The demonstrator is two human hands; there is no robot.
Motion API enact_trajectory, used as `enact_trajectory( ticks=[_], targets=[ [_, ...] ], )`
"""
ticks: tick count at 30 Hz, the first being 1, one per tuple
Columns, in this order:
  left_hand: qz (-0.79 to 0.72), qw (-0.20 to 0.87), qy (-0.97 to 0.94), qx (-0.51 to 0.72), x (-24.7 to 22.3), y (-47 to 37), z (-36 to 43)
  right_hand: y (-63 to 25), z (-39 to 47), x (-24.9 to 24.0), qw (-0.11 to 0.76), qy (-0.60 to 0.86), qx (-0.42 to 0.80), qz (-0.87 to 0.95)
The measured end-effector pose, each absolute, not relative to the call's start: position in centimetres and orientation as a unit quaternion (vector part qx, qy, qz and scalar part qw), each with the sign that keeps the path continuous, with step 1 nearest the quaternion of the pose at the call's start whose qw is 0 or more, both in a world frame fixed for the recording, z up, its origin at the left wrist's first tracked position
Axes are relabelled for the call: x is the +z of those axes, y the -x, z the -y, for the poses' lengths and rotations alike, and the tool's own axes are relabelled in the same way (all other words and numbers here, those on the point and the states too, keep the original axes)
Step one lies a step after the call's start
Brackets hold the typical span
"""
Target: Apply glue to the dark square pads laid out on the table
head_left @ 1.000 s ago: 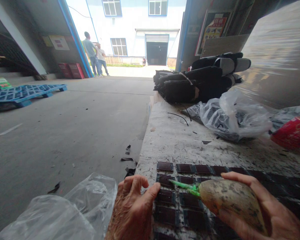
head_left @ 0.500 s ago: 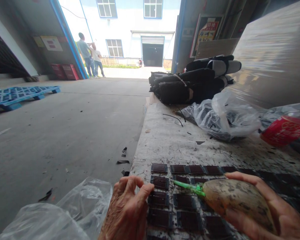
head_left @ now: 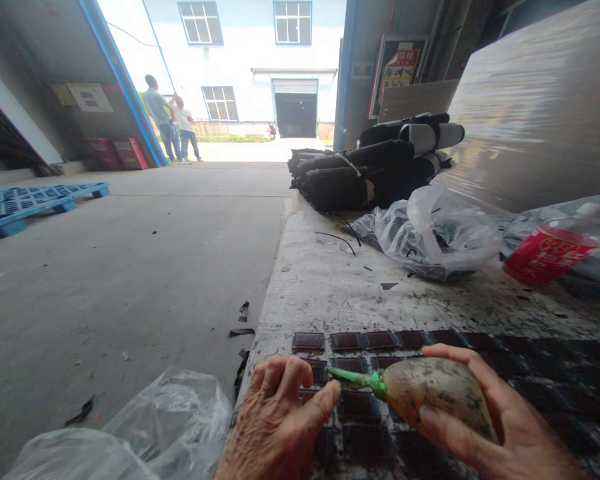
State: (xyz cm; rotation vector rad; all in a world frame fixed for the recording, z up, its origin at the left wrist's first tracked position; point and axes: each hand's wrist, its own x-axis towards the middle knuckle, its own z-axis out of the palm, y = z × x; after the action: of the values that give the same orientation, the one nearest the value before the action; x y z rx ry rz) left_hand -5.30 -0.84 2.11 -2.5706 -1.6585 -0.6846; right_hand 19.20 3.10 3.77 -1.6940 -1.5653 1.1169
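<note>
While R hand (head_left: 513, 417) has fingers clamped round tan bottle (head_left: 437, 388), prob. to aim green nozzle (head_left: 356, 377) left over dark squares (head_left: 363, 440), L hand (head_left: 280, 423), nr it, has thumb & forefinger apart.

A: Far end of the table (head_left: 285, 283)?

B: Tied black bundles (head_left: 330, 185); just in front, a clear plastic bag (head_left: 447, 237); right of it, a tilted, red-labelled bottle (head_left: 547, 257).

A: Across the floor (head_left: 180, 247), from where we stand?

B: Blue pallet (head_left: 43, 198) at left; two red boxes (head_left: 130, 153) beside the blue door frame (head_left: 123, 83); two people (head_left: 159, 110) by it.

Left grip (head_left: 280, 420) loosely curled, palm down, right grip (head_left: 515, 427) rounded
</note>
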Motion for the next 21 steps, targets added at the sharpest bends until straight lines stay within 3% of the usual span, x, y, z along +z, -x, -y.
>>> enact_trajectory(
  ticks=[16, 21],
  targets=[
    [0.553, -0.034, 0.816, -0.168, 1.3, 5.6, 0.1, -19.7, -3.4, 3.7, 0.265, 0.594, 0.479, 0.589],
    [0.534, -0.032, 0.829, -0.165, 1.1, 5.8, 0.2, -19.6, -3.2, 4.9, 0.321, 0.628, 0.436, 0.56]
  ],
)
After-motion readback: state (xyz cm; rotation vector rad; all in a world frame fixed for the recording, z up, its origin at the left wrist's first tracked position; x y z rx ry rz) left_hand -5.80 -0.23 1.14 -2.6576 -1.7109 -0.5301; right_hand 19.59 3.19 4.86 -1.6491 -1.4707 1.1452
